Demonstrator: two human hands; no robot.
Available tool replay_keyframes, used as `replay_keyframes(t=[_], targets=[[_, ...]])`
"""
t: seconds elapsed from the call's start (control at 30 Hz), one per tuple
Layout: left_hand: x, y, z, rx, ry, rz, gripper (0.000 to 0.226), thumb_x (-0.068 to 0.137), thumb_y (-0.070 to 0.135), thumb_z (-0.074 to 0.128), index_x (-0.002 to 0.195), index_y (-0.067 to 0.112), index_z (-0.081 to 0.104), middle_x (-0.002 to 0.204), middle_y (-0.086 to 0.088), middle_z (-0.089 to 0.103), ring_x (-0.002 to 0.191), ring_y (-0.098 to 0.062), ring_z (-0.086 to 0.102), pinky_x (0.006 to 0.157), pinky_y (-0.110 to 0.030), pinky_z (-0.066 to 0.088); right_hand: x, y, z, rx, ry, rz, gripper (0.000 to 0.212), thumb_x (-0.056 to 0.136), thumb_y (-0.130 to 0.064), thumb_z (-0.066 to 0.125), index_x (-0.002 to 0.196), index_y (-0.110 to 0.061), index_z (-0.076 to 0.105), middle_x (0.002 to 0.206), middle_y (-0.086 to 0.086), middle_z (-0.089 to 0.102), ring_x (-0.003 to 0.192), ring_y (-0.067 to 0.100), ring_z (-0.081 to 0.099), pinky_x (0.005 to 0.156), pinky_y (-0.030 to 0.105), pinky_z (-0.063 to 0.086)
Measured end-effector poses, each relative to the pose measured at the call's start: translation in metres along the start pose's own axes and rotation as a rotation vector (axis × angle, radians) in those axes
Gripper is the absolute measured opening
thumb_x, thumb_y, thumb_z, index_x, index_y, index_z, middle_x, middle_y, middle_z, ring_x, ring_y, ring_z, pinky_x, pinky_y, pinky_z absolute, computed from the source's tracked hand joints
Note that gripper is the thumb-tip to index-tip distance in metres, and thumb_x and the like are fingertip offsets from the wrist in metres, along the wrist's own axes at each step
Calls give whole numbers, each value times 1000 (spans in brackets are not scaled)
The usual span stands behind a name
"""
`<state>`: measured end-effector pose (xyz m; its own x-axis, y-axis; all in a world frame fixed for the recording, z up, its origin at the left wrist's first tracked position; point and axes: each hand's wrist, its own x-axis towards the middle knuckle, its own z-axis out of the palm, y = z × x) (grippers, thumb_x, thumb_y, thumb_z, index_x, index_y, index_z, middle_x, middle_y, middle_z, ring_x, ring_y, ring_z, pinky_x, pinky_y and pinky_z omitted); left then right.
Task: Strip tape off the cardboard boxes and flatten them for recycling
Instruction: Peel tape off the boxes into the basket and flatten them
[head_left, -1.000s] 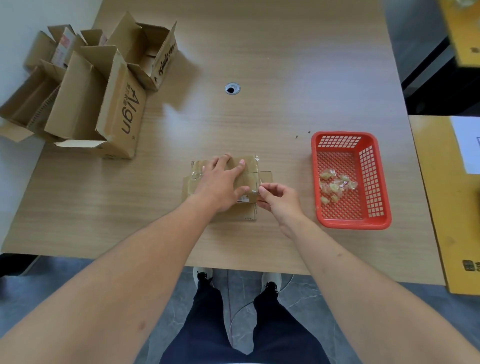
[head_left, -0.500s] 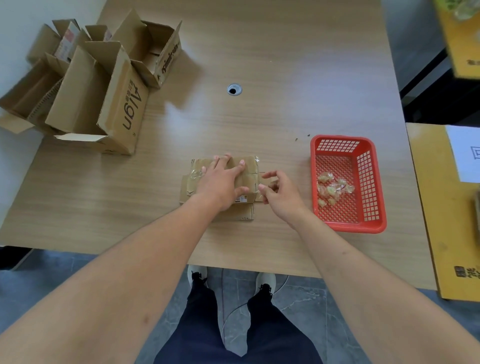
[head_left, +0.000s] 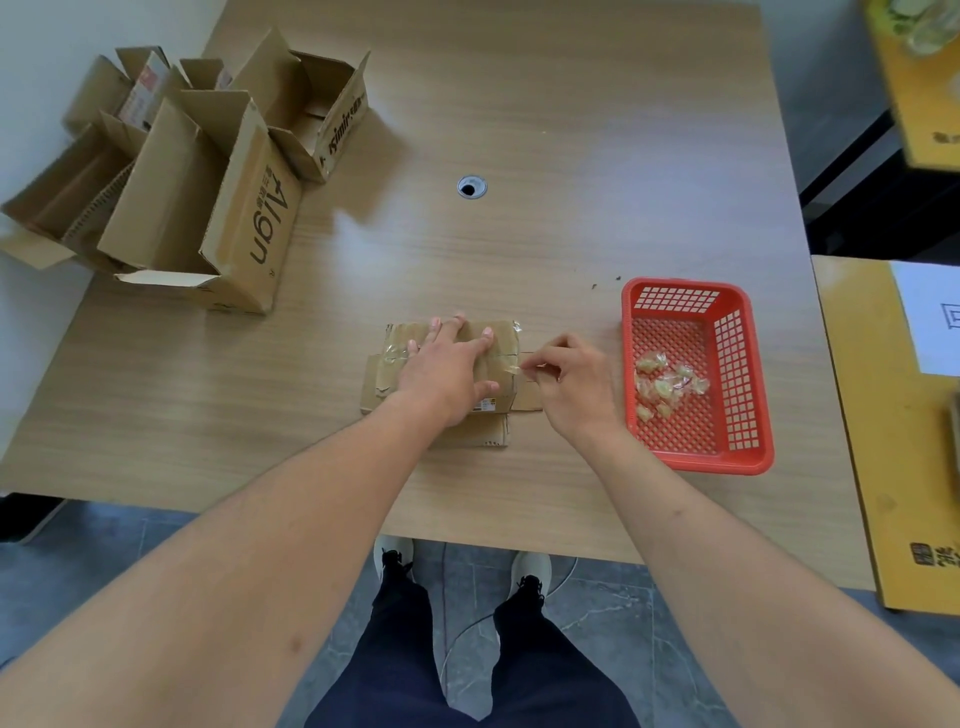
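A small flattened cardboard box (head_left: 387, 376) lies near the table's front edge, with clear tape across its top. My left hand (head_left: 447, 371) presses flat on it, fingers spread and straight. At the box's right end, my right hand (head_left: 574, 387) pinches the loose end of the clear tape strip (head_left: 511, 368) between thumb and forefinger. Part of the box is hidden under my left hand.
A red plastic basket (head_left: 748, 457) with several crumpled tape pieces (head_left: 665, 387) stands to the right. Several open cardboard boxes (head_left: 249, 228) are stacked at the back left. A cable hole (head_left: 471, 187) sits mid-table. A yellow surface (head_left: 904, 467) adjoins on the right.
My right hand has shifted slightly up and right along the box's right end, and now pinches the tape end. My left hand stays pressed on the box.
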<state>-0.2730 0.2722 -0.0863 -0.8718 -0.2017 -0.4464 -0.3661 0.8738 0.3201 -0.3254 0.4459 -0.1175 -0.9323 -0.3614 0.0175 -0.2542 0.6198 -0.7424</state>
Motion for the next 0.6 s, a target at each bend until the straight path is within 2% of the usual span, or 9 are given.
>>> replay_keyframes(t=[0.1, 0.2, 0.33, 0.43, 0.53, 0.6], targets=[[2, 1, 0, -6, -2, -2, 74, 93, 46, 69, 156, 37, 33, 169, -4, 9, 157, -31, 1, 124, -57, 9, 4, -5, 8, 9, 90, 75, 9, 81, -9, 84, 84, -17, 82, 91, -1, 57, 77, 14, 58, 75, 31, 52], [3, 1, 1, -5, 0, -8, 74, 93, 45, 70, 156, 37, 33, 169, -4, 10, 157, -31, 1, 124, -57, 9, 4, -5, 18, -3, 104, 107, 6, 81, -14, 84, 87, -16, 82, 85, -3, 66, 77, 16, 63, 77, 38, 55], [4, 0, 1, -17, -3, -9, 74, 92, 45, 70, 156, 36, 34, 169, -4, 10, 157, -30, 0, 123, -57, 9, -6, -7, 20, 13, 24, -6, 10, 81, -13, 83, 91, -16, 84, 83, -3, 76, 74, 14, 70, 74, 36, 59], [5, 1, 0, -14, -2, -9, 74, 92, 45, 71, 156, 36, 34, 168, -5, 11, 157, -31, 1, 123, -57, 9, -7, -6, 7, 72, -47, -5, 16, 85, -13, 81, 101, -16, 82, 89, -4, 79, 82, 10, 72, 83, 26, 57], [5, 1, -1, -9, -2, -6, 73, 92, 44, 71, 156, 36, 34, 168, -5, 12, 157, -31, 2, 123, -58, 10, 3, -3, 0, 46, -188, 46, 30, 84, -15, 83, 114, -17, 79, 84, -6, 74, 78, 12, 66, 85, 27, 54], [4, 2, -1, -3, -3, -5, 74, 92, 44, 71, 156, 36, 34, 168, -5, 12, 157, -32, 2, 123, -58, 10, 8, -2, 2, 26, -208, 74, 30, 79, -13, 87, 108, -18, 81, 82, -8, 67, 75, 9, 61, 82, 29, 53]])
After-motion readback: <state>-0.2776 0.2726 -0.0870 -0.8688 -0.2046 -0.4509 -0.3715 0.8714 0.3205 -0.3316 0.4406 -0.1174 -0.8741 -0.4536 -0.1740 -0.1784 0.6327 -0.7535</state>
